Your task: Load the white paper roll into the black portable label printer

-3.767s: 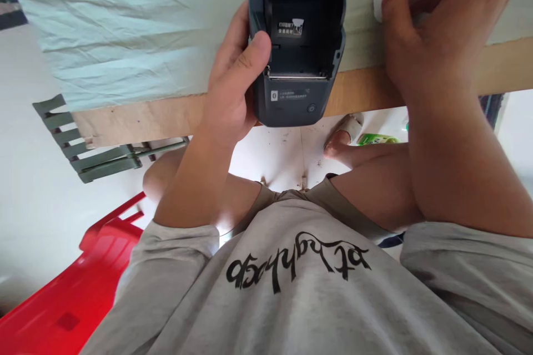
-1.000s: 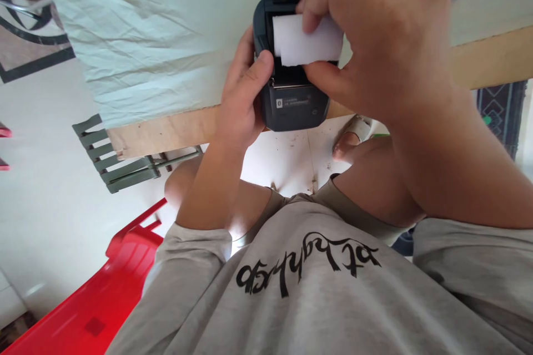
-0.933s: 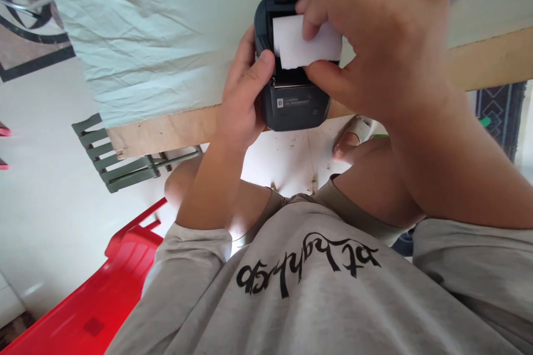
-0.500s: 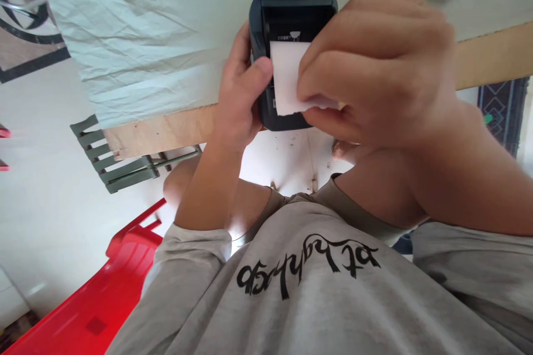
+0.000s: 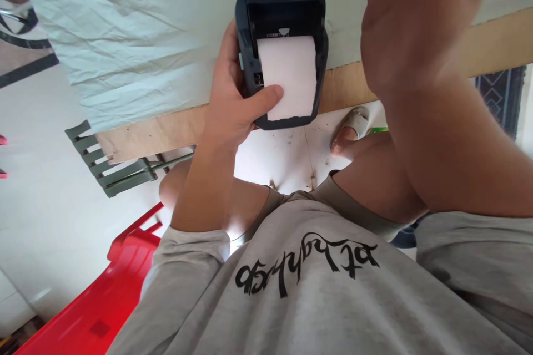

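Since a moment ago, my right hand (image 5: 410, 22) has let go of the paper (image 5: 287, 76) and lifted away, fingers hidden. My left hand (image 5: 233, 102) grasps the printer (image 5: 280, 55) at the table (image 5: 491, 47) edge, thumb pinning the paper strip.

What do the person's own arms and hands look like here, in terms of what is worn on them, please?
Both hands are bare: the left hand and right hand show no gloves, rings or watch. The forearms are uncovered. Light grey sleeves are pushed up near the elbows and belong to a grey top with black lettering across the chest.
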`<move>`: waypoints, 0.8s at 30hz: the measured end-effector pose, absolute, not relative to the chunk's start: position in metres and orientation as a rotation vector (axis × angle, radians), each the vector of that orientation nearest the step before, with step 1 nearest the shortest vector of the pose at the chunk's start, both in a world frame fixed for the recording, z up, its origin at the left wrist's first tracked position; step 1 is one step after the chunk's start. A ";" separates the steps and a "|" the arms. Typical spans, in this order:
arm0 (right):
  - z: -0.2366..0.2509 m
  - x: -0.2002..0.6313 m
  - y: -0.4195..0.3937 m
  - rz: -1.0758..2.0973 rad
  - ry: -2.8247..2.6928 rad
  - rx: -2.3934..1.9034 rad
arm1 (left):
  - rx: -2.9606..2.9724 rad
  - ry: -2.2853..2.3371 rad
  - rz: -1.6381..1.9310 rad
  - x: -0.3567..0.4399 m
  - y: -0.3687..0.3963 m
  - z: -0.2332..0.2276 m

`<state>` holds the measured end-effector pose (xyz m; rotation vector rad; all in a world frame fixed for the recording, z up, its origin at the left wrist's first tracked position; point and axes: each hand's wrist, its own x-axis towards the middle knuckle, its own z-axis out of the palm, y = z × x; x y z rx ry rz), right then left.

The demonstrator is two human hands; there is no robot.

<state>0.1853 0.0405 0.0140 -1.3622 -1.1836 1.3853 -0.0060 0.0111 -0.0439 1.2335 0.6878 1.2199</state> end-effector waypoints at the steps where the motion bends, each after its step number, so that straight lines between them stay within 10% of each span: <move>1: 0.016 0.184 0.043 1.214 -1.225 -1.299 | 1.233 0.686 1.222 -0.006 0.010 -0.043; 11: 0.023 0.179 0.025 0.968 -2.196 -0.952 | 1.251 0.622 1.202 -0.008 0.009 -0.045; 24: 0.011 0.174 0.027 0.927 -2.114 -0.768 | 1.068 0.720 1.259 0.001 0.001 -0.029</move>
